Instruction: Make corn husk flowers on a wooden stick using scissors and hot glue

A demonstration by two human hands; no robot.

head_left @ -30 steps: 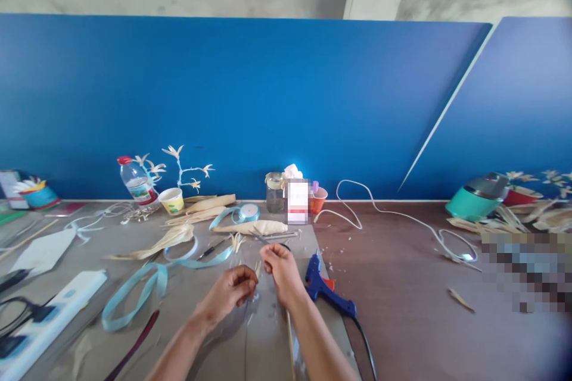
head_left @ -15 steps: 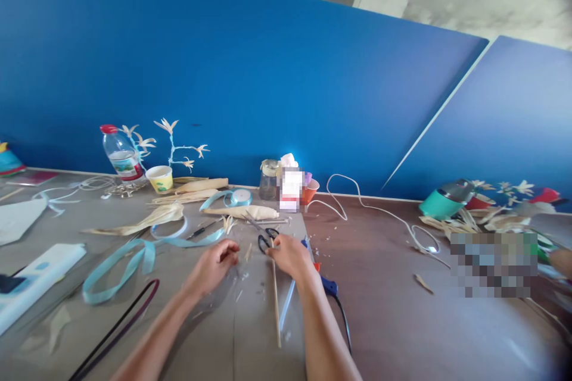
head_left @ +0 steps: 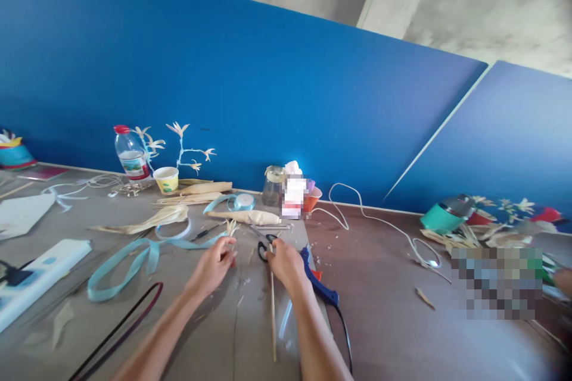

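Note:
My left hand [head_left: 213, 263] is over the grey table with curved fingers, thumb and index fingertips a little apart and nothing visible between them. Just beyond its fingertips is a small dried-husk flower [head_left: 231, 227], close to the end of a pale blue ribbon [head_left: 145, 259]. My right hand [head_left: 286, 262] has its fingers closed at the black handles of scissors [head_left: 263, 251], whose blades point away to the upper left. Below that hand lies a thin wooden stick [head_left: 273, 321]. A blue glue gun [head_left: 325, 290] rests right of my right wrist, partly covered by it.
Dried husks [head_left: 252, 217], a ribbon spool [head_left: 244, 201] and a glass jar [head_left: 272, 186] stand towards the blue partition [head_left: 286, 71]. At left are a power strip [head_left: 49, 274], a bottle [head_left: 133, 161] and a cup [head_left: 166, 180]. Another person's hand [head_left: 563, 280] shows at far right.
My left hand has shifted slightly left and its fingers have uncurled a little. My right hand stays at the scissors. The camera view has shifted slightly, showing more of the glue gun.

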